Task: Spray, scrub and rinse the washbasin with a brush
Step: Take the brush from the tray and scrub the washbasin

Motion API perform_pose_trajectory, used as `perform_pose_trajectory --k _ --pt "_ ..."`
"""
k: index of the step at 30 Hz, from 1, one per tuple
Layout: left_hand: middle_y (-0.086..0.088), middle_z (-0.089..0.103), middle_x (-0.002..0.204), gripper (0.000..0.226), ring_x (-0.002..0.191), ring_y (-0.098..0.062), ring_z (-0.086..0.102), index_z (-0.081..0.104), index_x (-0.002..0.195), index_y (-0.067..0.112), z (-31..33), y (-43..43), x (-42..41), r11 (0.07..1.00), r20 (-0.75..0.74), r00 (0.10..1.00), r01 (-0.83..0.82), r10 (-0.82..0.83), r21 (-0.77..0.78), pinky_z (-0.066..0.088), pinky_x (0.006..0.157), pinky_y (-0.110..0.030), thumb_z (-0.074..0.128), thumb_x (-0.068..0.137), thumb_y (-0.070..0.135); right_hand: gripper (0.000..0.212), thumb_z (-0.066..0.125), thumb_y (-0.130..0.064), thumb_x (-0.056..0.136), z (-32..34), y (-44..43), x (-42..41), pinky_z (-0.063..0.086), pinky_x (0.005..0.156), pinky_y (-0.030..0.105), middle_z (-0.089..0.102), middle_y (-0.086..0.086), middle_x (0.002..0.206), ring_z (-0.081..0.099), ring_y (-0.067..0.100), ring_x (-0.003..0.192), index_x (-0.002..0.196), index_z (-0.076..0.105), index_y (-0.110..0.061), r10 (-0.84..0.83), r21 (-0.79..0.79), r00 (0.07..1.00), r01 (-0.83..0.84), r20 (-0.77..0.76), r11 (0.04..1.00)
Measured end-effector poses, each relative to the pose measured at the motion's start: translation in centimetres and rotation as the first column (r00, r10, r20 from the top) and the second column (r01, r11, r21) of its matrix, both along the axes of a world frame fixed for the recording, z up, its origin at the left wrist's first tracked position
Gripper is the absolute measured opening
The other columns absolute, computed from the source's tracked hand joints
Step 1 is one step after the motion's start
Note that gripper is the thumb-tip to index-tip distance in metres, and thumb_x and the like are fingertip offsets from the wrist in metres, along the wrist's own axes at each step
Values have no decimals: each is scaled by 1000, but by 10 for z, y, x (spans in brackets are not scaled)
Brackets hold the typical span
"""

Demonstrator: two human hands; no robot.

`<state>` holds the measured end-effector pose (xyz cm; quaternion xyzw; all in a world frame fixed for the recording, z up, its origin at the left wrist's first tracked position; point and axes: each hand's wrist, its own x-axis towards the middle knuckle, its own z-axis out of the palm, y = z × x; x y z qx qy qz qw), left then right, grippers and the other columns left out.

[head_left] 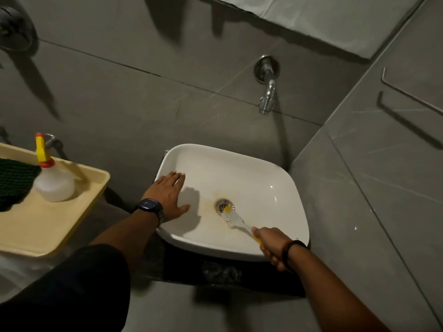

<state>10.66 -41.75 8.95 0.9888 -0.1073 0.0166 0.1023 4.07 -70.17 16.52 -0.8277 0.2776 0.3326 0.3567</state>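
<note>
While my right hand (272, 245) was clenched round the yellow end of the brush (236, 219) handle, the white bristle head lay on the basin floor w/ its yellow tip right at the metal drain (221, 204). The washbasin (239, 178) was a white, rounded-rectangle bowl sitting on a dark ledge against the wall; it looked glossy on the right side, w/ a brownish stain around the drain, esp. to its left. My left hand (167, 198) was flat & open on the basin's left rim, fingers spread over the edge, gripping nothing; watch (149, 205) on that wrist, dark band on the right wrist. Above the bowl a chrome tap (267, 92) stuck out of the grey tiled wall; couldn't tell if water was running. Room was dim, grey tiles all round, corner wall on the right. Well to the left, apart from the basin, a cream tray (60, 226) held the spray bottle (51, 173) (clear body, red & yellow trigger) upright, beside a dark green cloth (14, 180).
</note>
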Motion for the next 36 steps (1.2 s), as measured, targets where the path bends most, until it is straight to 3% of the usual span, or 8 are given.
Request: perform_pose_trajectory --k 4,10,16,20,22,26,31,36 --pt "-10 19 155 92 142 -24 13 10 146 10 -1 -1 1 1000 6 1000 -8 8 -18 12 116 -37 52 80 58 49 44 -58 86 -7 30 6 22 35 13 36 -6 37 26 10 28 59 43 -18 106 57 990 -101 -98 993" --pt "-9 26 152 92 137 -26 25 12 146 12 -6 1 3 998 53 999 -6 10 -58 18 114 -36 57 78 54 42 45 -52 89 -24 49 54 28 44 20 47 6 59 35 15 40 74 48 -12 -63 -75 970 83 235 994" --pt "-7 30 150 94 134 -26 30 14 146 14 -11 3 5 997 90 996 -12 19 -82 22 112 -37 64 75 50 50 46 -63 85 -33 85 59 19 35 14 34 -5 39 24 13 30 66 41 -16 91 176 995 -85 -27 981" --pt "-8 31 150 94 134 -27 30 14 146 13 -12 3 5 997 82 997 -2 8 -80 24 113 -38 64 75 51 47 46 -54 89 -41 60 67 38 58 27 53 10 75 47 22 61 96 57 -9 12 -107 955 21 296 994" --pt "-9 31 149 94 134 -27 30 15 146 12 -11 4 6 997 86 996 -3 10 -81 24 112 -38 64 75 51 59 45 -53 89 -38 25 64 39 69 32 53 15 86 50 26 75 108 61 0 -72 -225 945 150 320 963" --pt "-10 33 148 95 133 -28 30 18 145 10 -10 3 6 998 87 996 -3 9 -68 24 111 -37 65 73 52 48 45 -52 90 -23 -7 36 30 38 17 44 3 40 34 14 28 67 50 -10 -181 -97 973 196 144 976" --pt "-9 35 148 93 133 -27 31 20 145 12 -8 2 4 999 70 997 -11 15 -45 25 110 -37 63 74 53 43 44 -45 92 -14 -9 13 32 44 23 47 4 50 41 18 39 69 50 -10 -67 -198 981 104 184 975" --pt "-9 36 147 91 131 -28 34 23 144 11 -5 2 3 1000 50 999 -6 7 -13 28 109 -39 64 73 52 52 43 -62 86 -2 14 -12 20 34 13 33 -5 37 25 10 28 57 41 -19 -26 45 979 36 -200 998"
